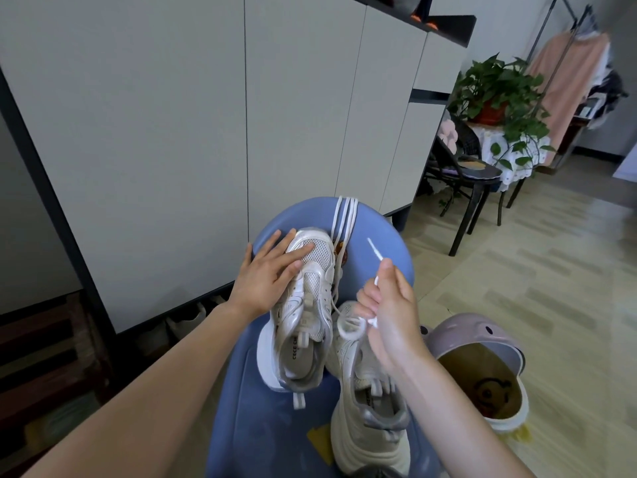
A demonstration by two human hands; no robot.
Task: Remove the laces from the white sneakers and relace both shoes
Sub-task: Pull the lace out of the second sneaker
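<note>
White sneaker [306,291] was being relaced: we pressed left hand [267,276] flat on it, right hand [386,315] fingers pinched the lace [374,251]; threading the next eyelet seemed due.

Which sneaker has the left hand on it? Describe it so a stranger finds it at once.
Find the rounded blue plastic stool in front of the white cabinet. Two white mesh sneakers lie on it; take the farther left sneaker, toe toward the cabinet. Unlike its neighbour, the left hand rests flat on its toe.

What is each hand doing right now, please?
Left hand: open, fingers resting flat on the left sneaker.
Right hand: closed, pinching the white lace.
</note>
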